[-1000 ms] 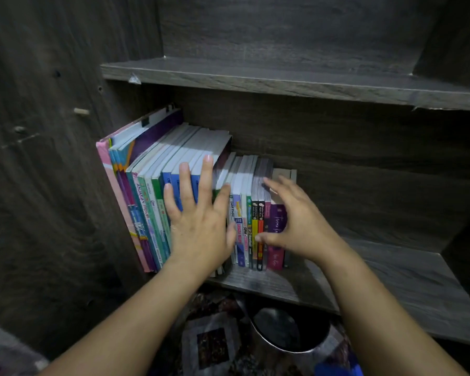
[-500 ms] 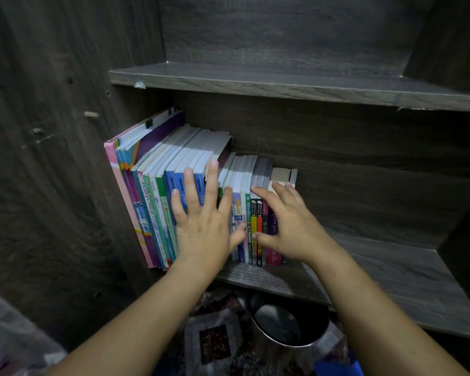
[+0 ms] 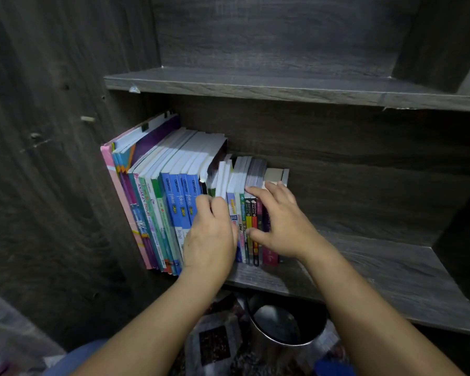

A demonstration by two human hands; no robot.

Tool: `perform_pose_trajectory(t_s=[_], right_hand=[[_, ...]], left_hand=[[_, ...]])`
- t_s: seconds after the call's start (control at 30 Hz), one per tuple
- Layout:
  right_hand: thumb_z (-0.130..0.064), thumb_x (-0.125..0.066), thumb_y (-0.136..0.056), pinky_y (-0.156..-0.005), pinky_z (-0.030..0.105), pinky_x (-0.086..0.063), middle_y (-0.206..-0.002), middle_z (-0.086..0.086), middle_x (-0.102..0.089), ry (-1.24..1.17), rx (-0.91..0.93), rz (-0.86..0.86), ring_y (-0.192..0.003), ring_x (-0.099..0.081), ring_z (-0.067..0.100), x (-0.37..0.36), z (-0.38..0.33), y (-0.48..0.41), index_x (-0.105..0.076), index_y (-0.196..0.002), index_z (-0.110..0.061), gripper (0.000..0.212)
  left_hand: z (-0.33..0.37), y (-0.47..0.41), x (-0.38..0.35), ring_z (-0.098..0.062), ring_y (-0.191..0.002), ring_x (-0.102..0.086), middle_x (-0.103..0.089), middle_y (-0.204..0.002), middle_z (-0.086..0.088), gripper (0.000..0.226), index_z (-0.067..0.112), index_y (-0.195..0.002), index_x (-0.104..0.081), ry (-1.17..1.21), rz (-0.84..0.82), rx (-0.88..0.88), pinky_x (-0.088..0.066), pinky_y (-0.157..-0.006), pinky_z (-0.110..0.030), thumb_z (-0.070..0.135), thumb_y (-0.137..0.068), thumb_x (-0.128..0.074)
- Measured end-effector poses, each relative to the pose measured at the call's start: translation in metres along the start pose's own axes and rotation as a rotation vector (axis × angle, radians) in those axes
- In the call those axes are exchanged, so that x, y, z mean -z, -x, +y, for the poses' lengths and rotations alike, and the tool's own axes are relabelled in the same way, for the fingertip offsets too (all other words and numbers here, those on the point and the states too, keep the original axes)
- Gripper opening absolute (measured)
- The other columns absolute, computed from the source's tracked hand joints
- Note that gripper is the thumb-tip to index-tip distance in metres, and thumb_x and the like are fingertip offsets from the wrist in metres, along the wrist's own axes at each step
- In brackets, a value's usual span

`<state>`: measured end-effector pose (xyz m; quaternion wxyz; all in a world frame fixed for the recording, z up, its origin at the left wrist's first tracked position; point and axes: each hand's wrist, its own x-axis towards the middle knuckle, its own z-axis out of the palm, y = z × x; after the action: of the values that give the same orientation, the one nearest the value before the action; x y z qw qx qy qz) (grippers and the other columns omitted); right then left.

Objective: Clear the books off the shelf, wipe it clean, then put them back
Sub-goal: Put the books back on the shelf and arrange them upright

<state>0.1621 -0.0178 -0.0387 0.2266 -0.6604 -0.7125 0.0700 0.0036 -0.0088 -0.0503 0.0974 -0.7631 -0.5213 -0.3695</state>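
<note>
A row of upright books point(image 3: 158, 213) fills the left end of the dark wooden shelf point(image 3: 377, 272), leaning against the cabinet's side wall. My left hand point(image 3: 212, 240) is at the middle of the row. Its fingers are curled in against the blue and thin white spines. My right hand point(image 3: 282, 226) grips the short books point(image 3: 251, 213) at the right end of the row, fingers over their tops and thumb on the spines. Both hands hide the lower spines there.
The upper shelf point(image 3: 282, 88) juts out above the books. The cabinet's side wall point(image 3: 52, 185) closes off the left. Below the shelf, a round metal bin point(image 3: 282, 324) stands on a patterned rug point(image 3: 215, 346). The shelf's right half is bare board.
My left hand's fingers, flat against the spines before, have curled in on the books. My right hand has closed its fingers over the tops of the short books.
</note>
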Motion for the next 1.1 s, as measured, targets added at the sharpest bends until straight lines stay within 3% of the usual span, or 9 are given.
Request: perform_pose_trajectory(t_s=[0.03,0.1,0.23,0.43,0.53,0.7,0.83,0.97,1.1], right_hand=[[-0.042,-0.070,-0.080,-0.117,0.042,-0.013,-0.160,0.002,-0.010,-0.003,0.001,0.002,-0.147,0.007,0.019,0.000,0.000,0.000,-0.017,-0.147,-0.045,0.086],[-0.042,-0.069,-0.080,-0.117,0.042,-0.013,-0.160,0.003,-0.011,0.006,0.005,0.005,-0.148,0.006,0.021,-0.001,0.000,0.000,-0.018,-0.147,-0.044,0.085],[-0.045,-0.065,-0.083,-0.117,0.042,-0.013,-0.159,0.006,-0.013,0.068,0.011,0.020,-0.148,0.003,0.024,-0.002,0.000,0.000,-0.017,-0.147,-0.044,0.079],[-0.051,-0.052,-0.091,-0.109,0.046,-0.033,-0.152,0.005,-0.028,0.067,-0.034,0.110,-0.146,-0.010,0.026,-0.004,-0.007,-0.004,-0.032,-0.140,-0.041,0.053],[-0.050,-0.053,-0.091,-0.093,0.049,-0.048,-0.142,0.004,-0.037,0.066,-0.058,0.172,-0.139,-0.021,0.024,-0.004,-0.009,-0.008,-0.039,-0.134,-0.038,0.047],[-0.042,-0.055,-0.088,-0.089,0.048,-0.049,-0.136,0.004,-0.041,0.076,-0.089,0.211,-0.135,-0.025,0.027,-0.009,-0.006,-0.011,-0.040,-0.131,-0.034,0.046],[-0.037,-0.061,-0.079,-0.082,0.047,-0.053,-0.129,0.004,-0.048,0.108,-0.158,0.306,-0.131,-0.032,0.031,-0.010,0.000,-0.008,-0.044,-0.122,-0.029,0.047],[-0.035,-0.065,-0.079,-0.082,0.049,-0.053,-0.135,0.004,-0.047,0.152,-0.189,0.325,-0.135,-0.028,0.031,-0.009,0.007,-0.001,-0.044,-0.128,-0.029,0.054],[-0.036,-0.064,-0.083,-0.088,0.050,-0.050,-0.140,0.001,-0.045,0.167,-0.168,0.292,-0.139,-0.024,0.032,-0.005,0.012,0.003,-0.042,-0.134,-0.031,0.055]], left_hand=[[0.003,-0.003,0.002,-0.015,-0.052,-0.035,-0.046,-0.095,-0.015,0.037,0.005,-0.092,-0.045,0.007,-0.032,0.044,-0.026,-0.042,-0.022,0.012,-0.072,-0.075],[0.011,-0.008,0.005,-0.019,-0.056,-0.048,-0.041,-0.106,-0.013,0.051,0.005,-0.112,-0.038,-0.038,-0.130,0.130,-0.030,-0.046,-0.023,0.021,-0.076,-0.071],[0.020,-0.020,0.005,-0.021,-0.073,-0.063,-0.035,-0.125,-0.014,0.074,0.009,-0.143,-0.012,-0.199,-0.243,0.205,-0.036,-0.051,-0.025,0.036,-0.091,-0.057],[0.020,-0.025,0.010,-0.019,-0.070,-0.042,-0.046,-0.115,-0.013,0.083,0.025,-0.152,0.015,-0.174,-0.381,0.201,-0.037,-0.057,-0.031,0.026,-0.098,-0.048],[0.018,-0.021,0.026,-0.019,-0.069,-0.041,-0.043,-0.103,-0.009,0.081,0.034,-0.151,0.013,-0.164,-0.380,0.194,-0.036,-0.057,-0.033,0.019,-0.098,-0.046],[0.012,-0.018,0.065,-0.022,-0.081,-0.059,-0.050,-0.101,-0.004,0.078,0.041,-0.150,0.004,-0.195,-0.362,0.165,-0.054,-0.067,-0.036,0.024,-0.096,-0.050],[0.006,-0.023,0.102,-0.022,-0.086,-0.058,-0.044,-0.089,0.002,0.071,0.045,-0.149,-0.011,-0.228,-0.412,0.084,-0.053,-0.071,-0.035,0.026,-0.093,-0.051],[0.009,-0.023,0.129,-0.015,-0.071,-0.049,-0.038,-0.074,0.008,0.063,0.050,-0.147,-0.017,-0.277,-0.460,-0.011,-0.045,-0.065,-0.029,0.030,-0.095,-0.046],[0.016,-0.027,0.135,-0.006,-0.055,-0.036,-0.037,-0.062,0.013,0.051,0.049,-0.145,-0.026,-0.172,-0.475,-0.089,-0.035,-0.053,-0.025,0.034,-0.099,-0.039]])
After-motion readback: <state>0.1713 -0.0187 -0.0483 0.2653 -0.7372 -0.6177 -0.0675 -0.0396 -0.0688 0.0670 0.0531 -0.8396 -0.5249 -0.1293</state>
